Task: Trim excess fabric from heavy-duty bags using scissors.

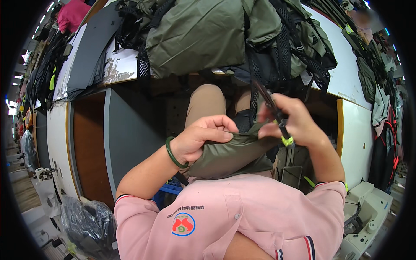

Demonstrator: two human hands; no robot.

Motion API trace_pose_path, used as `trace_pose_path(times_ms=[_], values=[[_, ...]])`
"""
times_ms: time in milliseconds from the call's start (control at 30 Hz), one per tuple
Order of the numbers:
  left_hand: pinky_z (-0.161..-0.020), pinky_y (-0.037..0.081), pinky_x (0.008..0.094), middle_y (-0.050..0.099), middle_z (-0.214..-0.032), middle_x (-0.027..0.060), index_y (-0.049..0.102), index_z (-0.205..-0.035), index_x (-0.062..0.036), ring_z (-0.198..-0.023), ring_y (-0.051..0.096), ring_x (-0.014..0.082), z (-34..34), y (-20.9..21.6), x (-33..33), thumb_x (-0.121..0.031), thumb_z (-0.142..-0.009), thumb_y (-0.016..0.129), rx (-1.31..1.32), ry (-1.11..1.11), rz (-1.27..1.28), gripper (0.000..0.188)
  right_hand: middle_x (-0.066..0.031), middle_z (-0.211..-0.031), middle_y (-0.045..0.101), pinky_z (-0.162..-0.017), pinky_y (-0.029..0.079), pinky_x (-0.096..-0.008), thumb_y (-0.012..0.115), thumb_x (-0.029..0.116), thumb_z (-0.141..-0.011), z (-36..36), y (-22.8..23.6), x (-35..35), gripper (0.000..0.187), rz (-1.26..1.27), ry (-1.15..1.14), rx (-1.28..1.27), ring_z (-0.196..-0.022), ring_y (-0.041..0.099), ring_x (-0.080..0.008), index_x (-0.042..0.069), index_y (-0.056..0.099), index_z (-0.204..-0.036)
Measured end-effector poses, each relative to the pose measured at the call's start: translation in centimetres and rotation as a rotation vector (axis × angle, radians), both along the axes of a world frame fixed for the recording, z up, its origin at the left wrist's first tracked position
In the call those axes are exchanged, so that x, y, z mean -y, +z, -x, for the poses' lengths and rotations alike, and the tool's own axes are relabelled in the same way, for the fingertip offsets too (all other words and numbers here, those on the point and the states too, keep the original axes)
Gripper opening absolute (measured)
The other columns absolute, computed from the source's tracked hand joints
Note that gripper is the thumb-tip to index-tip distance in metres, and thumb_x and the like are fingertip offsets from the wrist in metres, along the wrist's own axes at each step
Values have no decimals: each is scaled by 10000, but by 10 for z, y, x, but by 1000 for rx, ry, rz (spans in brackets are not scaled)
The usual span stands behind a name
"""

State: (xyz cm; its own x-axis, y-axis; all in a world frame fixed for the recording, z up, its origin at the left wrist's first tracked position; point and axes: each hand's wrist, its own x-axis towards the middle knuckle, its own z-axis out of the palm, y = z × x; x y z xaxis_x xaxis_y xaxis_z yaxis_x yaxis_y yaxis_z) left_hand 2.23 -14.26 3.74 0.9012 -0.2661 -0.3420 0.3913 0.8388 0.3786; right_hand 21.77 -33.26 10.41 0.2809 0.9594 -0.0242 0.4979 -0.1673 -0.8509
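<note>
Olive fabric [229, 159] lies between left hand [200, 138], pinching its edge, and right hand [297, 119], gripping a dark slender item [273, 106].

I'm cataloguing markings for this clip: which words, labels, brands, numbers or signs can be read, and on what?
Pink shirt: a line of dark printed characters; wording not copied here.
Round emblem on the shirt, blue-ringed, red and green: lettering inside, likewise not copied.
White machine, lower right: a small blue marking, too small to read.
Held green fabric: no lettering visible.
</note>
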Motion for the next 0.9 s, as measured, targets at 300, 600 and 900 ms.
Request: trace_pose_path(times_ms=[300,600,900], values=[[-790,514,215,652,-970,0,602,-1055,-43,-867,618,60,10,4,-9,-26,-875,739,133,183,-540,226,1,-793,634,-628,469,-225,780,-1,-789,12,-17,-7,262,98,-51,-472,-710,582,-56,39,579,-951],[-786,532,226,664,-978,16,601,-1060,-36,-879,643,71,14,1,-6,-2,-853,756,87,209,-420,261,5,-817,634,-663,472,-220,794,22,-791,15,-26,-4,265,122,-87,-481,-745,580,-53,43,585,-952],[-649,476,272,661,-916,133,518,-683,-35,-762,632,217,21,-10,4,194,-637,578,565,524,-1401,241,2,-817,635,-707,496,-242,819,23,-767,19,-32,8,299,154,3,-459,-763,598,-82,32,593,-963]])
